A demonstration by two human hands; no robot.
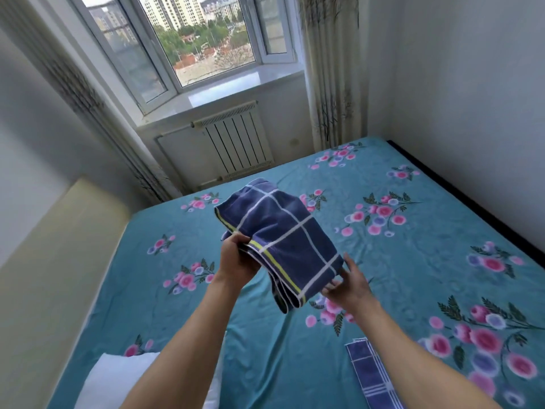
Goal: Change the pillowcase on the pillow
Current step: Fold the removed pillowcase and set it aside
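Pillowcase (283, 240), folded navy check, hangs above the middle of the bed (427, 231); left hand (239, 258) pinches its striped hem, right hand (348, 283) supports a lower corner with loose fingers. That slack hold could let the folds tumble. Bare white pillow (118, 382) waits at the near-left corner; another checked cloth (373, 376) lies near the near edge

The room is lit pretty evenly by soft daylight from the white-framed bay window (188, 45), no harsh shadows. A bit of glare is picked up on the glossy white windowsill (236, 87). Walls are bent by wide-angle distortion, and everything's slightly smeared, especially near the frame edges.
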